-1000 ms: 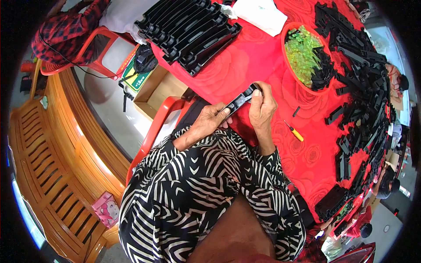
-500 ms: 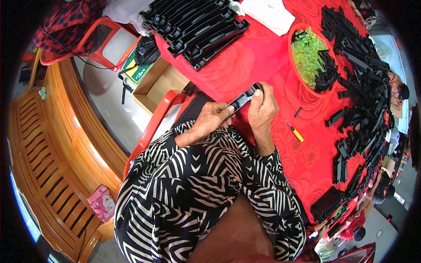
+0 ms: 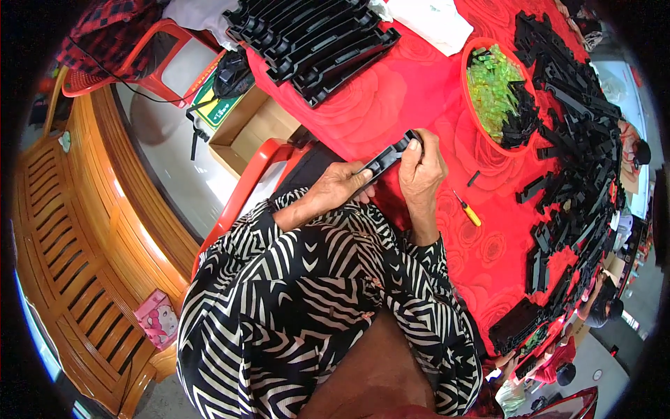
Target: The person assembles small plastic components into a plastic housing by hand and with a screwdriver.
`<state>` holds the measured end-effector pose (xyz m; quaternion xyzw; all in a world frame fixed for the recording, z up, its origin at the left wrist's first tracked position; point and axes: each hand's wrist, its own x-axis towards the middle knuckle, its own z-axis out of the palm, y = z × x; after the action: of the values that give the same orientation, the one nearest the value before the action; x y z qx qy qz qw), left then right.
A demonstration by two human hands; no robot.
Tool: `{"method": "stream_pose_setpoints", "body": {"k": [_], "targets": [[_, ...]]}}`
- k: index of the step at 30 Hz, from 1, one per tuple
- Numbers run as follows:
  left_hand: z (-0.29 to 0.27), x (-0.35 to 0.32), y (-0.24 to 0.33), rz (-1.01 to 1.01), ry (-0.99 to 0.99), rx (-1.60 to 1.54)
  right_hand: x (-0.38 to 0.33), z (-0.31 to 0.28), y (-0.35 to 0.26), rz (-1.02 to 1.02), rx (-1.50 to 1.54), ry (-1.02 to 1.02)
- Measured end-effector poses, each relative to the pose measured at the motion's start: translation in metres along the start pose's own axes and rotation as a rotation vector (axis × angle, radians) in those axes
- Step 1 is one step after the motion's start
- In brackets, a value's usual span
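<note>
- Two hands on one long black plastic part, aslant over the near edge of the red cloth
- Pinching its lower end with the left hand, thumb on top, fingertips partly hidden beneath
- Gripping its upper end with the right hand, thumb pressed on, fingers curled round the far side, so both ends partly covered
- Just right of the right hand, a small black piece and a yellow-handled screwdriver, both loose on the cloth
- Farther off, a red basket of green pieces and black pieces
- Filling the table's right side, a crowded heap of black parts
- Toward the far left, a row of long black pieces, near a white sheet
- Close on the left, a red chair and an open cardboard box; beyond, a wooden bench with a pink box
- Compared with a second ago, same part and same two-handed hold, screwdriver still lying in place, only the whole view slightly turned
</note>
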<state>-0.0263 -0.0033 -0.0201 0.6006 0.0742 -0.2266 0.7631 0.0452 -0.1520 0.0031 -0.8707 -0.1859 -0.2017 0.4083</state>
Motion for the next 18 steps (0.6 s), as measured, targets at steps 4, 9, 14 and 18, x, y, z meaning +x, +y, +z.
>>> {"method": "stream_pose_setpoints", "body": {"k": [4, 9, 14, 18], "targets": [[0.002, 0.000, -0.003, -0.067, 0.071, -0.088, -0.003, 0.002, -0.001, -0.032, -0.005, -0.007], [0.002, -0.001, -0.003, -0.062, 0.105, -0.036, -0.003, -0.001, -0.006, -0.075, -0.012, 0.022], [0.006, 0.000, 0.002, -0.094, 0.109, -0.047, -0.004, -0.004, -0.005, -0.024, -0.006, 0.002], [0.009, 0.012, -0.006, -0.098, 0.193, 0.004, -0.003, 0.000, 0.003, 0.136, 0.050, -0.093]]}}
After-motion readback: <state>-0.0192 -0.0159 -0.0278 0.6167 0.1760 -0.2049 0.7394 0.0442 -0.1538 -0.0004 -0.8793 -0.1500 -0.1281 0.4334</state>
